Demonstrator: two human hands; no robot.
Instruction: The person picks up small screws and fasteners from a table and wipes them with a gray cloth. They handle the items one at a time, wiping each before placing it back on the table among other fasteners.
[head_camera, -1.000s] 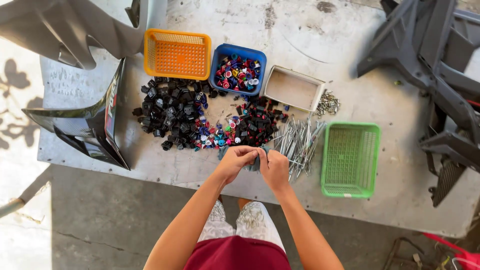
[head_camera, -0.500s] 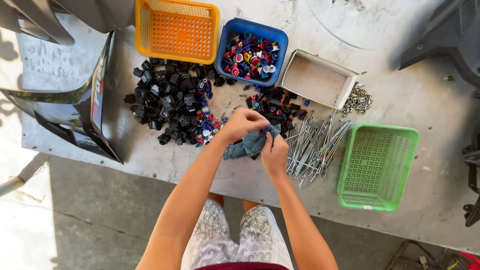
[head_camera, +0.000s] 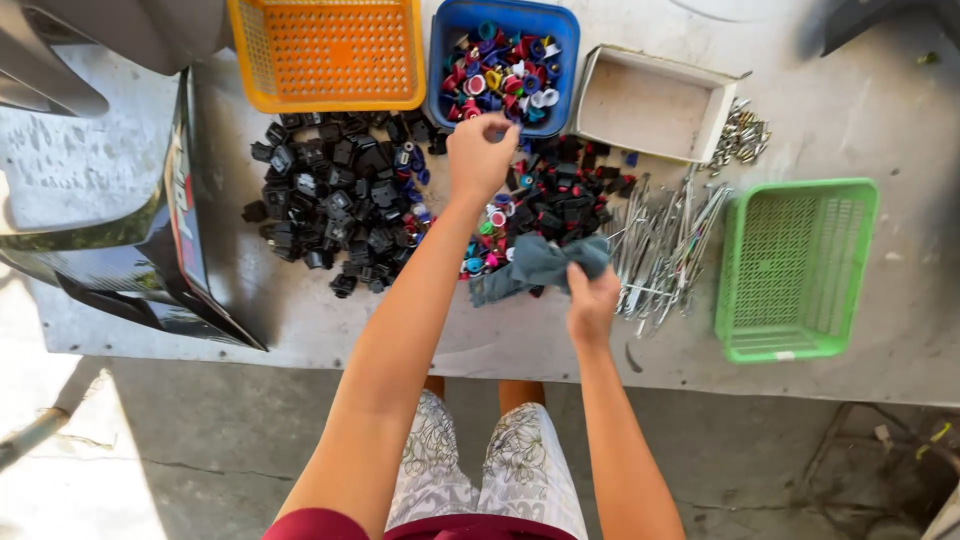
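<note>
While right hand (head_camera: 592, 300) grips grey cloth (head_camera: 535, 266), left hand's (head_camera: 482, 152) pinched fingertips hide their contents.

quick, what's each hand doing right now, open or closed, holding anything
Left hand: fingers pinched shut over the blue basket; what it holds cannot be told.
Right hand: closed on the grey cloth.

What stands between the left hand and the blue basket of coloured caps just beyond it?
Nothing visible does. The left hand hovers at the near rim of the blue basket, fingers pinched, with only open air between. The right hand holds a grey cloth nearer the table edge, well aside.
</note>
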